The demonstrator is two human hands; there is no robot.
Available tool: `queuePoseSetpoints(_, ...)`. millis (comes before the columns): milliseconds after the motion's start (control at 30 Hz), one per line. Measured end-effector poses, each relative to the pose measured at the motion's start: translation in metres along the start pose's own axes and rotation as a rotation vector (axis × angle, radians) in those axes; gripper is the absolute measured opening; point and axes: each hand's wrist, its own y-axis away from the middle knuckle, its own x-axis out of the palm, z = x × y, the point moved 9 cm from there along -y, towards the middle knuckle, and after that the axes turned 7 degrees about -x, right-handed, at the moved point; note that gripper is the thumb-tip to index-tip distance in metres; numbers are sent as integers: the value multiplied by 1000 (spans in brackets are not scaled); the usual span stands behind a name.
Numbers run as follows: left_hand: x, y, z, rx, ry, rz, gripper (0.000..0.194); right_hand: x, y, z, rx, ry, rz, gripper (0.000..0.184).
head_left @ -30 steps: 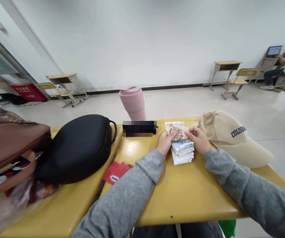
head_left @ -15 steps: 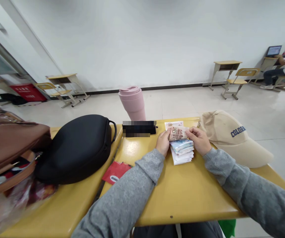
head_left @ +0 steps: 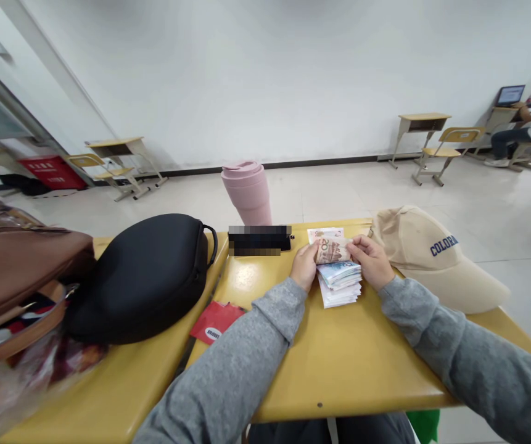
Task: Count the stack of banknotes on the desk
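Observation:
A brownish 20 banknote (head_left: 333, 251) is stretched between my two hands over the desk. My left hand (head_left: 304, 264) is closed on its left end, and my right hand (head_left: 372, 259) pinches its right end between thumb and fingers. Just below the note lies a thick stack of bluish banknotes (head_left: 339, 271), resting on a stack of white paper pieces (head_left: 340, 295). Behind my hands another pale banknote (head_left: 325, 233) lies flat, partly covered by the held note.
Left of my hands lie a dark phone (head_left: 260, 240) and a red packet (head_left: 216, 322). A pink tumbler (head_left: 248, 192) stands at the back. A beige cap (head_left: 432, 262) sits right. On the adjoining desk are a black case (head_left: 145, 277) and a brown bag (head_left: 24, 265).
Both hands stay almost in place, still holding the note. The held note has shifted slightly, and a little more of the pale note behind it shows.

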Motion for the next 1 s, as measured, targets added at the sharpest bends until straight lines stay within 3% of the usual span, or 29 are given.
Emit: queuePoseSetpoints(1000,4,3,0,-24,2,26,34,-1,1,6,-17,18,-23,29)
